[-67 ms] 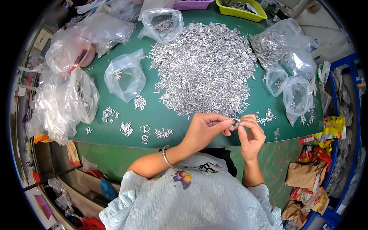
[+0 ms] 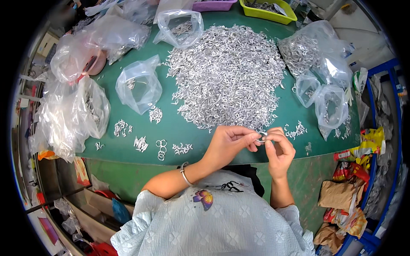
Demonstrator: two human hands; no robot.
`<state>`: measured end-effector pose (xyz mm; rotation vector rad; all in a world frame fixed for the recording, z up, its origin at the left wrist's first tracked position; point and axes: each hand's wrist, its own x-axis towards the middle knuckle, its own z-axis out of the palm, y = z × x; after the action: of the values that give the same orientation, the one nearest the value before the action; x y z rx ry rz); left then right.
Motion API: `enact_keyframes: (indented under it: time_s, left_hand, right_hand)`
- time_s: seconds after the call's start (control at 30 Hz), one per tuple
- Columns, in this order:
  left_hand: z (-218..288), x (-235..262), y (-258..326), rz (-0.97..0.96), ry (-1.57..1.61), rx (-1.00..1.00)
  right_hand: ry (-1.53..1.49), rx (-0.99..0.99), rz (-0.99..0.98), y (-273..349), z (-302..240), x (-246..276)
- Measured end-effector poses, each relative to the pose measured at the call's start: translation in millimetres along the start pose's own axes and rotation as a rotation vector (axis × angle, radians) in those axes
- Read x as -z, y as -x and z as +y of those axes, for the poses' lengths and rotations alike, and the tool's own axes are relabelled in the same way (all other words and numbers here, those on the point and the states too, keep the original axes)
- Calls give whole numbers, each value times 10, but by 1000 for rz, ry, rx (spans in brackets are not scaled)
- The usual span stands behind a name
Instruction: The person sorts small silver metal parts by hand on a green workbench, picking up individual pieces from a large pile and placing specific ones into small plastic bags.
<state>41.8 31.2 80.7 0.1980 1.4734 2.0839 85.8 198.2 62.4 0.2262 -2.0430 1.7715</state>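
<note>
A small silver metal ring (image 2: 265, 134) is pinched at the fingertips of both hands, just above the near side of a big heap. My left hand (image 2: 226, 147) is closed on its left side, thumb against the fingers. My right hand (image 2: 279, 152) grips the other side between thumb and bent fingers, which partly hide it. Beyond the hands spreads the heap of small silver metal pieces (image 2: 226, 72). To the left of my left hand lie a group of curved pieces (image 2: 182, 148), several rings (image 2: 161, 149) and a bunch of thin pieces (image 2: 140, 144).
The green table (image 2: 196, 136) also bears open clear bags, one at left (image 2: 153, 85) and one at right (image 2: 331, 106). Large clear bags (image 2: 64, 115) crowd its left side. A yellow-green tray (image 2: 273, 15) and a purple tray (image 2: 213, 5) stand at the far edge.
</note>
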Motion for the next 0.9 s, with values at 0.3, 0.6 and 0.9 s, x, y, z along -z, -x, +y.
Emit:
enact_keyframes:
  time_s: [0.3, 0.6, 0.9]
  left_hand:
    - [-80, 1, -73, -17, 125, 15]
    - [-243, 360, 8, 102, -6, 12]
    - [-280, 309, -4, 86, -66, 1]
  right_hand:
    - [-616, -476, 188, 113, 115, 146]
    - [326, -186, 989, 351, 565, 1845]
    - [531, -473, 911, 241, 1311, 3211]
